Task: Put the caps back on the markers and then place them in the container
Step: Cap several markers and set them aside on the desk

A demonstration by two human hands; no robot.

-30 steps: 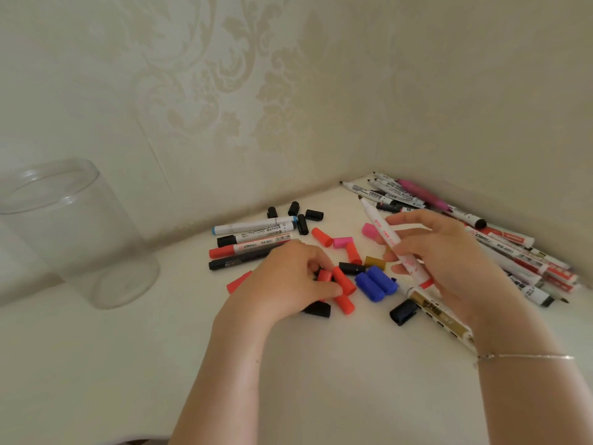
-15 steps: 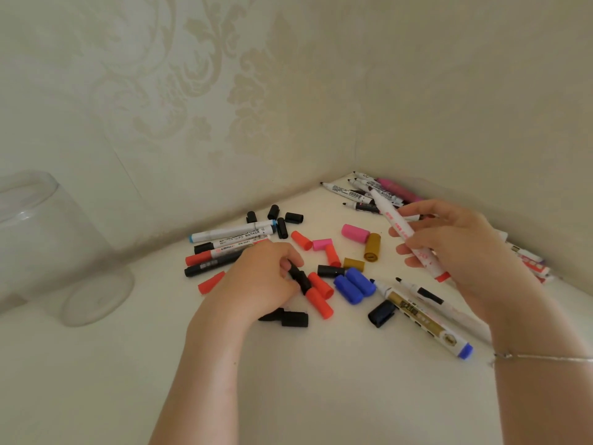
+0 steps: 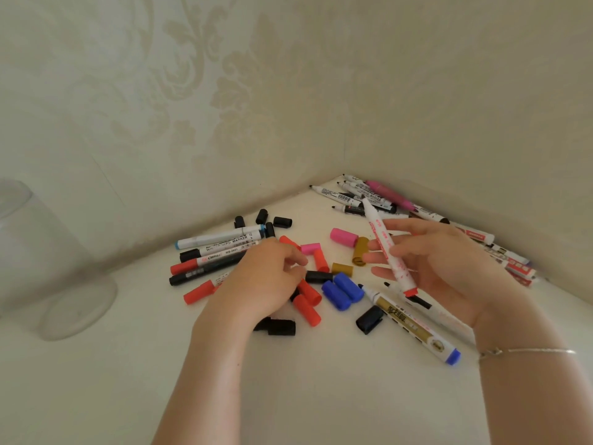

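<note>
My right hand [image 3: 446,268] grips a white marker with a red end [image 3: 383,245]; its bare tip points up and away from me. My left hand [image 3: 260,281] rests with curled fingers over a scatter of loose caps, and what its fingertips hold is hidden. Red caps [image 3: 307,308] lie just right of it, next to two blue caps [image 3: 341,290], a black cap [image 3: 317,276], gold caps [image 3: 360,250] and pink caps [image 3: 343,236]. The clear plastic container [image 3: 38,248] stands at the far left, away from both hands.
Several markers [image 3: 218,252] lie behind my left hand, some capped. A pile of uncapped markers [image 3: 362,197] fills the corner along the right wall. A gold-labelled marker with a blue end [image 3: 414,326] and black caps [image 3: 369,319] lie under my right hand. Walls close the back and right.
My right hand has raised the white marker off the cap pile and turned it more upright. My left hand's fingers have shifted slightly among the caps. The view has swung right.
</note>
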